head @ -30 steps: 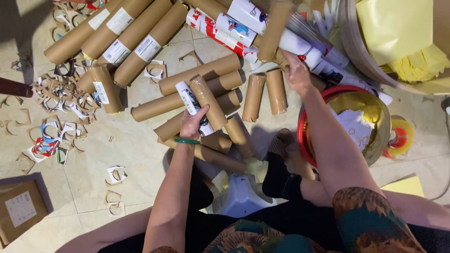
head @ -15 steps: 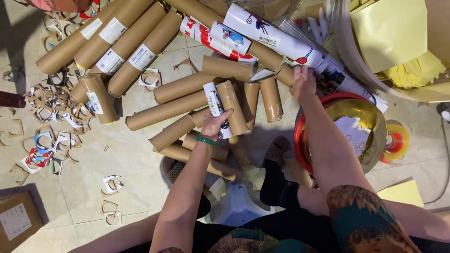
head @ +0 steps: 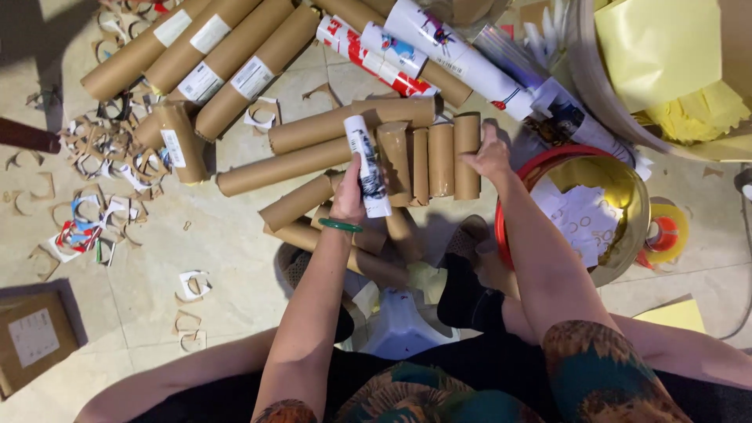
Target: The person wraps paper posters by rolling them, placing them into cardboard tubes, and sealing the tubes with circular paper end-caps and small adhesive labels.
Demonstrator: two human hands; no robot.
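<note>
Scrap-strewn, perhaps tiled, floor

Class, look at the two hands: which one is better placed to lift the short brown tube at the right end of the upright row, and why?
Probably the right hand: it already rests on that short brown tube. The left hand grips a white printed tube.

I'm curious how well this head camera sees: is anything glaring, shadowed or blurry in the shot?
Head view: mostly sharp; the gold bowl shines with glare on its inner wall; dark shadow covers the floor at the upper left corner; the left hand on the printed tube and the right hand look only slightly soft.
</note>
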